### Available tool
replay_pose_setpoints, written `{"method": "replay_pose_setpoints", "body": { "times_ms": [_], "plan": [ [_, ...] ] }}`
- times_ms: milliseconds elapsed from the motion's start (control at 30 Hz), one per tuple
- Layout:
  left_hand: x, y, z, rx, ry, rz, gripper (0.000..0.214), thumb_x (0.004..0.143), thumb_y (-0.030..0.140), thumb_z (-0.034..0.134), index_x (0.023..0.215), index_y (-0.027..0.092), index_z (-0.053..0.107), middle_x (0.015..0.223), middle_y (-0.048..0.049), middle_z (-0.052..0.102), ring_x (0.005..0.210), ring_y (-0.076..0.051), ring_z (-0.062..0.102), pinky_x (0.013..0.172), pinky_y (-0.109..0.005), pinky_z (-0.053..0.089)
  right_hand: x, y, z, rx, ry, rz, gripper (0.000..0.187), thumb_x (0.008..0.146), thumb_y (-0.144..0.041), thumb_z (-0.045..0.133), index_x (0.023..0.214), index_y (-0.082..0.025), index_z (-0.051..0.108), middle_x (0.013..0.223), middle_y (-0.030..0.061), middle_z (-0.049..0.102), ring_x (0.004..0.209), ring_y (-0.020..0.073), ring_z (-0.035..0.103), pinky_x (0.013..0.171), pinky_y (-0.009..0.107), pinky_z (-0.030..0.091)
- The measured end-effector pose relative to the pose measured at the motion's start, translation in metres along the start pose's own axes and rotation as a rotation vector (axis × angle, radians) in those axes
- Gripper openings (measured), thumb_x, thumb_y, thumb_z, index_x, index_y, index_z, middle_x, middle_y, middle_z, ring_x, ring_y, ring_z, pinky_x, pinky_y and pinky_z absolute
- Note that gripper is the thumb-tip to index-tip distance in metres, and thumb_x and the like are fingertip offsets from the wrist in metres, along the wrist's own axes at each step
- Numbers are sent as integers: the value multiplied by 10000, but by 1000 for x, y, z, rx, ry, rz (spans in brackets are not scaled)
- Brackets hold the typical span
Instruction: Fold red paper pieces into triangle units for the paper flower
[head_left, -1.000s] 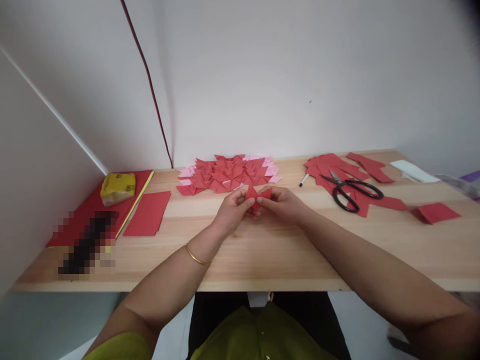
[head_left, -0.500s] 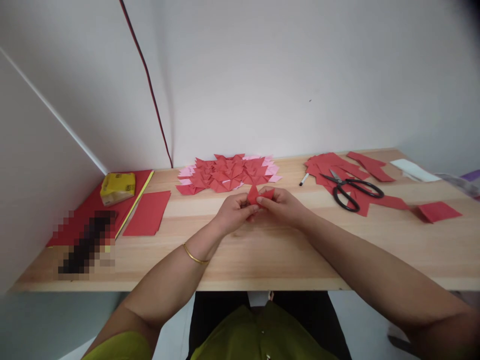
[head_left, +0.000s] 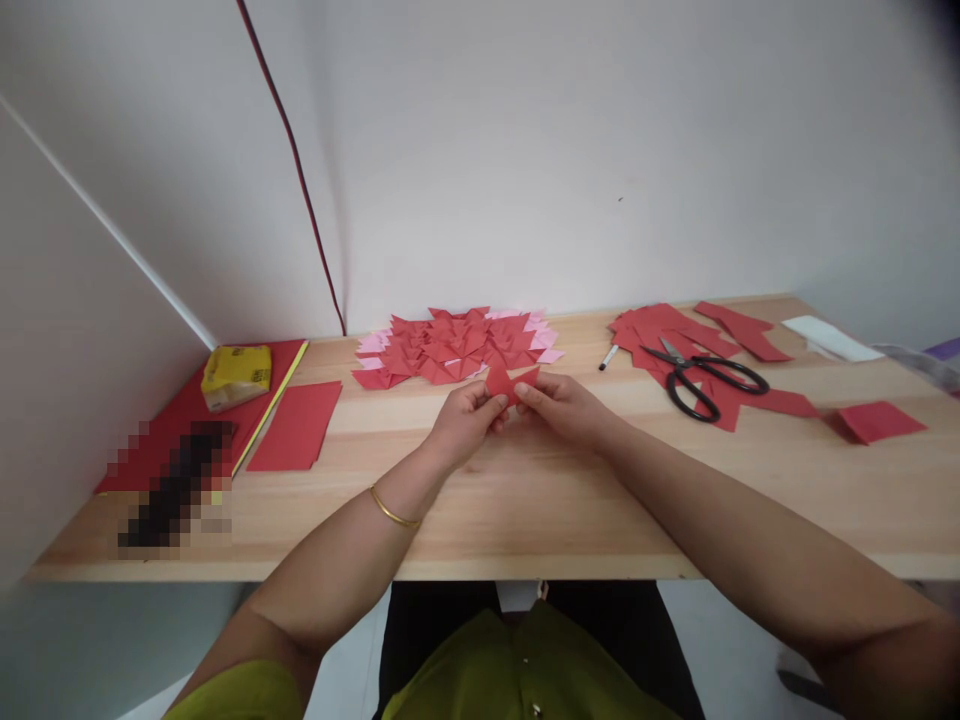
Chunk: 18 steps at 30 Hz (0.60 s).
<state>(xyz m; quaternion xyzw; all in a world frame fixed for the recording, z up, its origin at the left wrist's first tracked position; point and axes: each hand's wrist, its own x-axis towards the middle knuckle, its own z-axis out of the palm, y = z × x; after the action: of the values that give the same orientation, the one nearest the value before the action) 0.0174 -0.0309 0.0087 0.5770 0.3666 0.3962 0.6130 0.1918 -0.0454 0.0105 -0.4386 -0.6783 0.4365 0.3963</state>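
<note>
A small folded red paper piece (head_left: 508,384) is pinched between both hands just above the wooden table (head_left: 525,490), near its middle. My left hand (head_left: 463,422) grips its left side with thumb and fingers closed. My right hand (head_left: 564,407) grips its right side the same way. Just behind the hands lies a spread of several folded red and pink paper pieces (head_left: 457,346).
Black scissors (head_left: 701,378) lie on red paper scraps (head_left: 675,335) at the right, with a pen (head_left: 608,357) beside them. A red square (head_left: 877,421) sits far right. At the left are red sheets (head_left: 296,425), a yellow packet (head_left: 236,374) and a pixelated dark object (head_left: 176,485).
The hands have shifted the red piece slightly away from me and turned it between the fingers; its two points now spread apart again. Nothing else on the table moved.
</note>
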Motion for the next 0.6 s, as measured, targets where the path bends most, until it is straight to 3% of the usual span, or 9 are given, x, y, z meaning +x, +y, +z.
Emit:
{"method": "replay_pose_setpoints", "body": {
  "times_ms": [233, 367, 600],
  "plan": [
    [3, -6, -2, -137, -37, -65, 264, 684, 342, 702, 789, 124, 596, 619, 21, 563, 499, -64, 498, 512, -203, 391, 0, -2, 0, 34, -78, -114, 326, 880, -452, 492, 842, -170, 651, 815, 43, 656, 799, 176, 588, 770, 303, 453],
    [4, -8, -3, -142, -39, -63, 245, 692, 328, 692, 788, 128, 589, 620, 30, 554, 495, -58, 490, 509, -199, 374, 2, 5, 0, -12, -55, -86, 326, 873, -454, 507, 845, -164, 654, 796, 39, 645, 740, 162, 567, 711, 287, 450],
    [3, -7, -2, 37, -88, -5, 237, 707, 311, 683, 818, 117, 603, 637, 24, 541, 534, -69, 491, 544, -217, 390, 4, 14, 2, 122, 60, -90, 230, 809, -420, 630, 798, -191, 616, 867, 40, 634, 799, 168, 594, 759, 304, 467]
  ]
}}
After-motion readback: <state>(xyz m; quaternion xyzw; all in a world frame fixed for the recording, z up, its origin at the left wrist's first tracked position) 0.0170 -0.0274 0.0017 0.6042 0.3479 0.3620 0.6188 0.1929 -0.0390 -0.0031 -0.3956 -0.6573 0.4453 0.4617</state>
